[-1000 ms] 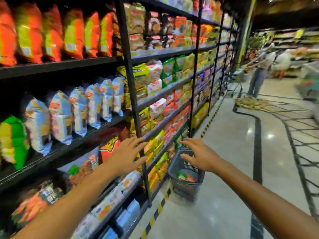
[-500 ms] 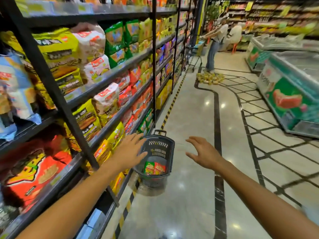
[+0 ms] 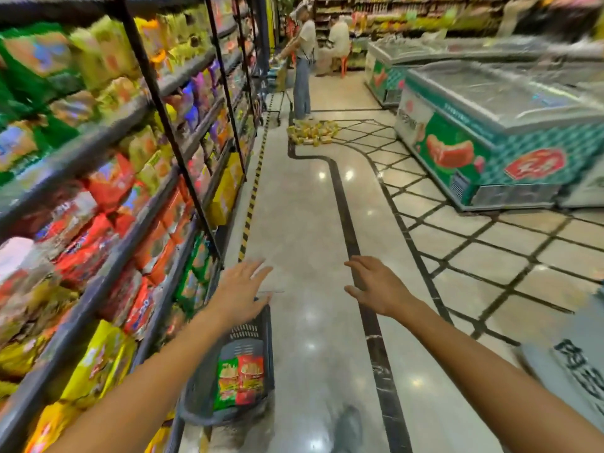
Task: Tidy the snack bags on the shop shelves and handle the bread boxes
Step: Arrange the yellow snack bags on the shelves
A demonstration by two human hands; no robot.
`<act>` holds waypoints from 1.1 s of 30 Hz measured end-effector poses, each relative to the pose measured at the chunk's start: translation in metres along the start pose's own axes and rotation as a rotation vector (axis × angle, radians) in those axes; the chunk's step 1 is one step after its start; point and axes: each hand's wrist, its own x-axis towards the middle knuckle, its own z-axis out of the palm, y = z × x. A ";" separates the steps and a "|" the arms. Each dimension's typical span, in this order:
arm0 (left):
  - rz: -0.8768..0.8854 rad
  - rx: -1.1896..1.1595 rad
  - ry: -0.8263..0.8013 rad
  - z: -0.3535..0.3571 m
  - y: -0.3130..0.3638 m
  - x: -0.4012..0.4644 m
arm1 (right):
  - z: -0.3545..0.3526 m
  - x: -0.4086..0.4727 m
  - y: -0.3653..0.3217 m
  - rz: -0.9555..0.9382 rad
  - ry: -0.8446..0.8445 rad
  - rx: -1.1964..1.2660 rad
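Black shop shelves [image 3: 153, 204] run along my left, packed with red, yellow, green and purple snack bags [image 3: 81, 237]. A dark plastic basket [image 3: 261, 371] stands on the floor beside the shelves, with a green and a red packet [image 3: 240, 380] inside. My left hand [image 3: 240, 289] reaches forward above the basket's far rim, fingers spread and holding nothing. My right hand [image 3: 376, 286] is stretched out over the aisle floor, fingers loosely spread and empty. No bread box is recognisable in this view.
Green chest freezers [image 3: 483, 152] line the right side of the aisle. A pile of yellow packets [image 3: 312, 134] lies on the floor ahead, next to a standing person [image 3: 302, 67]; another person [image 3: 336, 44] sits behind. A dark shoe tip [image 3: 346, 426] shows below.
The view has swung from the shelves to down the aisle. The basket now lies closer and lower, under my left forearm. Both hands stay outstretched and empty.
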 end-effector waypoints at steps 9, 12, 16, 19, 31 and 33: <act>-0.089 -0.004 -0.087 -0.007 -0.025 0.201 | -0.021 0.201 0.109 -0.043 -0.087 0.079; -0.116 -0.015 -0.087 -0.002 -0.047 0.246 | -0.020 0.261 0.126 -0.056 -0.106 0.112; -0.182 -0.061 -0.118 0.008 -0.075 0.312 | -0.007 0.351 0.149 -0.073 -0.135 0.109; -0.217 -0.065 -0.152 0.019 -0.106 0.369 | 0.002 0.421 0.165 -0.095 -0.146 0.100; -0.309 -0.105 -0.177 0.007 -0.266 0.596 | -0.010 0.714 0.187 -0.087 -0.201 0.098; -0.305 -0.080 -0.170 0.009 -0.287 0.627 | -0.008 0.755 0.189 -0.105 -0.221 0.067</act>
